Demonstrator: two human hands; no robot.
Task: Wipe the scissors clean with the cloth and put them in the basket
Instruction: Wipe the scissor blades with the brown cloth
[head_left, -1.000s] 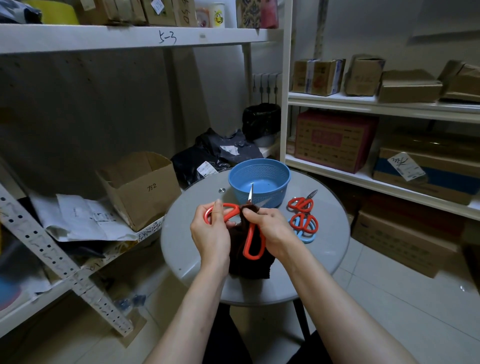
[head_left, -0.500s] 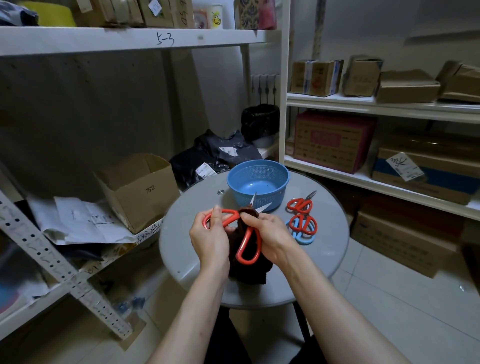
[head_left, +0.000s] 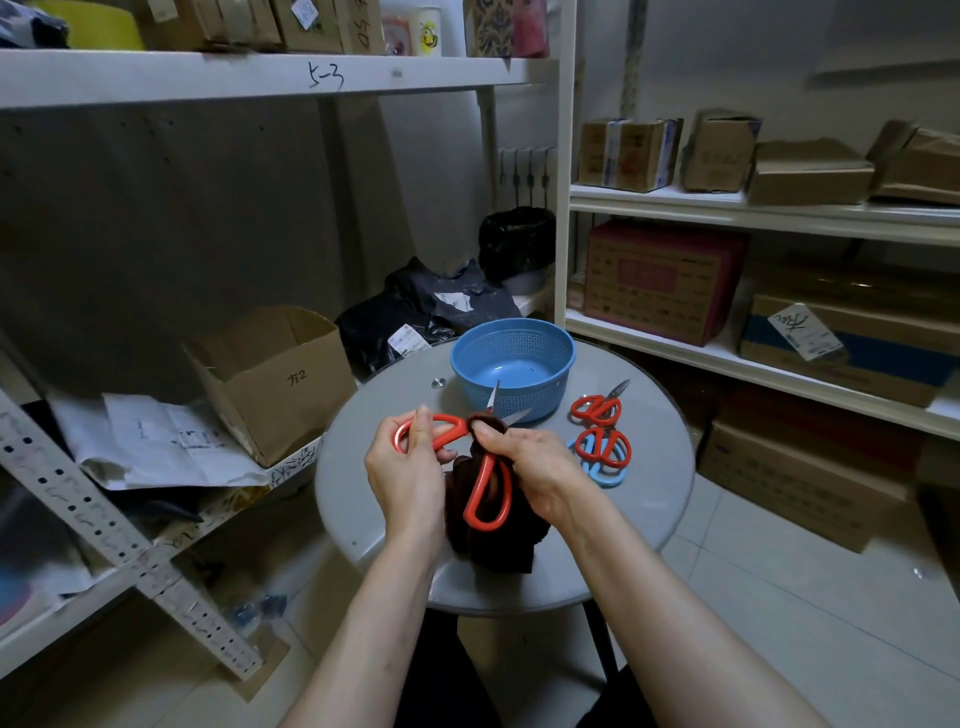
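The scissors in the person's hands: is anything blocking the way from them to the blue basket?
Nothing visible does. The left hand grips the scissors, the right hand pinches the cloth round their blades; the basket stands open-topped just beyond the tips. The spare scissors lie right of it, off that path.

Single head-worn wide-angle cam, facing forward and down onto the round worktop (head_left: 649, 499) from close in. Both forearms enter from the bottom edge, with the left hand (head_left: 410, 467) and right hand (head_left: 535, 462) near frame centre. Upper half is shelving (head_left: 260, 78) on both sides, with floor (head_left: 779, 597) at lower right.
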